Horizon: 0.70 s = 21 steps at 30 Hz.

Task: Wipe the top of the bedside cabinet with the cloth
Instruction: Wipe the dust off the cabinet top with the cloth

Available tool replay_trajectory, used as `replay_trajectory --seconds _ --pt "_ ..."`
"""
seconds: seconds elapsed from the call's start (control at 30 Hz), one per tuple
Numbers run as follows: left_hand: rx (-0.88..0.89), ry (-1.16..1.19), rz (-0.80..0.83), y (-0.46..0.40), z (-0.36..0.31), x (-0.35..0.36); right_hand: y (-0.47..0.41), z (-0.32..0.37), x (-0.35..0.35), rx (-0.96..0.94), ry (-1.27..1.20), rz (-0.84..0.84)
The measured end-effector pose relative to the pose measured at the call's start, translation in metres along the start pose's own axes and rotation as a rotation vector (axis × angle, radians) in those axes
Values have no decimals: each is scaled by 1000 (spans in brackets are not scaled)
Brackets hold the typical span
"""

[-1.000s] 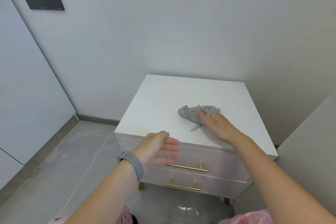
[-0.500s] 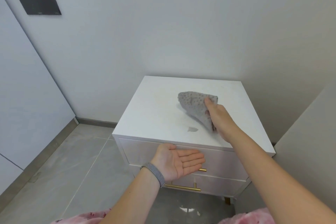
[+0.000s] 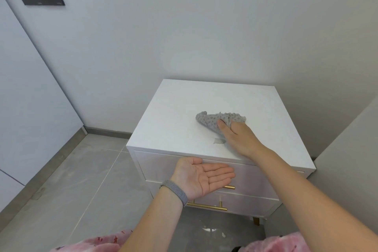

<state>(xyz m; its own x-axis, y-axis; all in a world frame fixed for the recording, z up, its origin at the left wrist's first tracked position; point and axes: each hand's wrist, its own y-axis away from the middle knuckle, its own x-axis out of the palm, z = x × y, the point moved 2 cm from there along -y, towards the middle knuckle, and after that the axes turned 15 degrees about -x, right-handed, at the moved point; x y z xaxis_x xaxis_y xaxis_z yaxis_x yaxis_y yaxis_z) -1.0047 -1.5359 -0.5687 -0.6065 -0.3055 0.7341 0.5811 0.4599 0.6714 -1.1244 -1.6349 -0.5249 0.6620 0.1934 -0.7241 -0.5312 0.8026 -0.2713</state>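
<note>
1. On the cabinet top, head view: the wiping step is in hand. The right hand (image 3: 238, 136) holds the bunched grey cloth (image 3: 216, 119) down on the bedside cabinet (image 3: 173, 120), right of centre, toward the front half.
2. Right hand state: thumb and fingers pinching a fold of the cloth, palm down and low over the surface. Can't tell how much of the palm touches the top.
3. A small grey scrap (image 3: 218, 141) lies on the top just in front of the cloth, beside the right hand.
4. Left hand (image 3: 204, 178): palm up, fingers straight and together, holding nothing, hovering below the front edge in front of the upper drawer.
5. My read: the left hand is placed as a catcher. Next move calls for dragging the cloth toward the front edge, sweeping the scrap off into that palm. Keep pressure flat so the scrap doesn't slip under.
</note>
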Motion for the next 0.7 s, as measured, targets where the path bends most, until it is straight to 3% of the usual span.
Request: replay_trajectory --seconds 0.17,0.4,0.47,0.63,0.7 --pt "-5 11 8 1 1 0 12 12 7 34 -52 50" --pt "9 17 5 1 1 1 24 20 7 117 -383 112" --pt "9 7 6 1 0 0 19 21 -2 140 -420 7" --pt "-1 9 26 -2 -2 -2 4 8 -22 346 -558 -512" --pt "-5 17 31 -3 -3 -3 1 4 -28 386 -557 -630"
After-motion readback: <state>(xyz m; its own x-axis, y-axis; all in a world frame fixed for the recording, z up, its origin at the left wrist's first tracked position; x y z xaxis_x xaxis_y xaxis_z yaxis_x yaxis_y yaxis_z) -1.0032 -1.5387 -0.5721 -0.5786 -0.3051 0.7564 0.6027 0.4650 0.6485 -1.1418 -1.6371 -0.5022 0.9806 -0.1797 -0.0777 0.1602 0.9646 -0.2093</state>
